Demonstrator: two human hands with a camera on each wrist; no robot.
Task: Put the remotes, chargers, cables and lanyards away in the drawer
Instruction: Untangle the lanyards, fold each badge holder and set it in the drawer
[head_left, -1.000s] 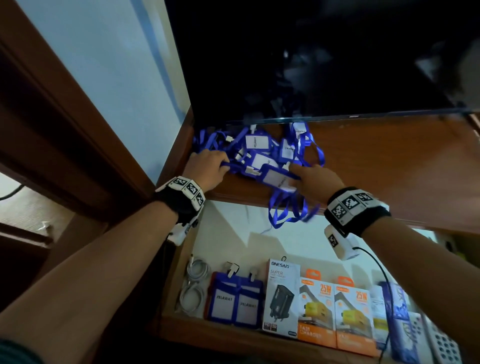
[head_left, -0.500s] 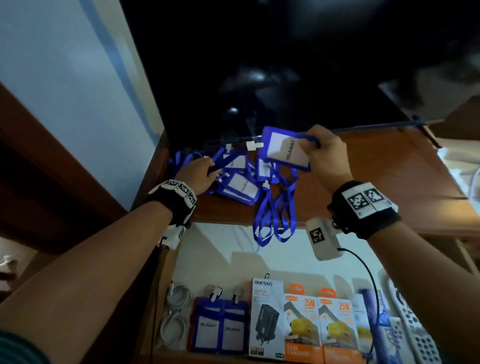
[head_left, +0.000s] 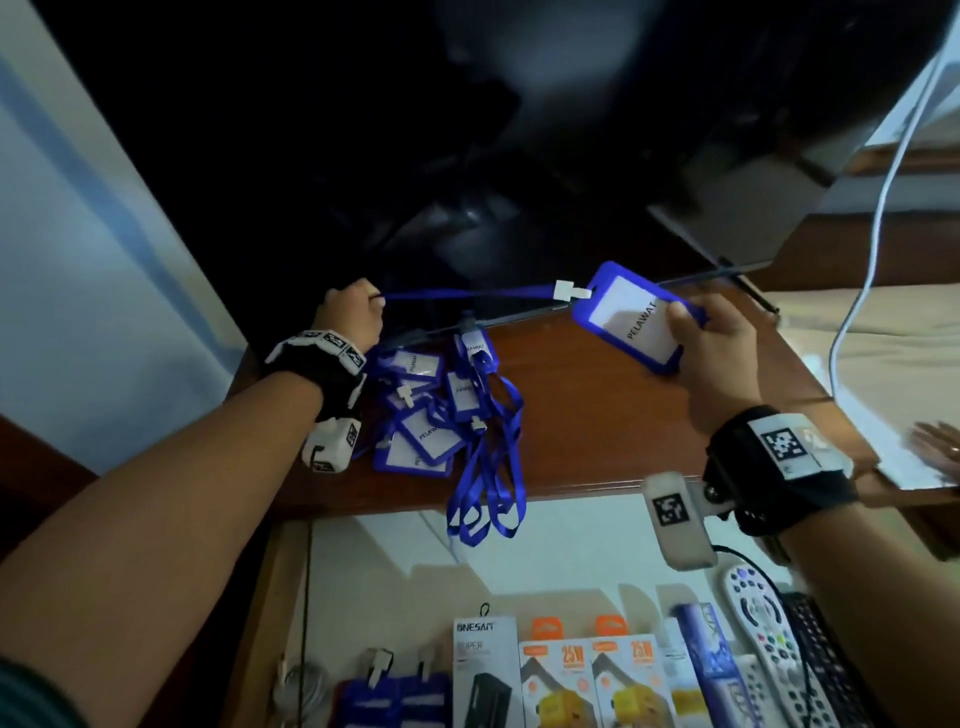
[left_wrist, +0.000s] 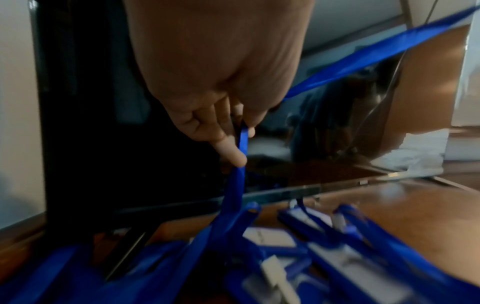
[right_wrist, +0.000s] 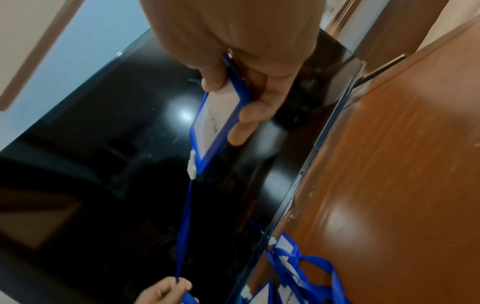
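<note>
Two hands: stretch one lanyard strap (head_left: 467, 296) taut above the wooden top (head_left: 597, 415).
Left hand (head_left: 345, 317): pinches the strap's end.
Right hand (head_left: 719, 348): grips the blue PELAWAT badge holder (head_left: 631, 317).
Lanyard pile (head_left: 441, 410): top's back-left corner, straps over front edge.
Drawer (head_left: 395, 561): open below.

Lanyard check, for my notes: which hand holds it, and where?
Both: right hand grips the badge holder; left hand pinches the strap.

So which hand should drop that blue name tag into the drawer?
Probably the right hand. It grips the blue plastic PELAWAT badge holder, and it is over the open wooden drawer. The left hand only pinches the blue strap, beside the pile of blue lanyards.
</note>
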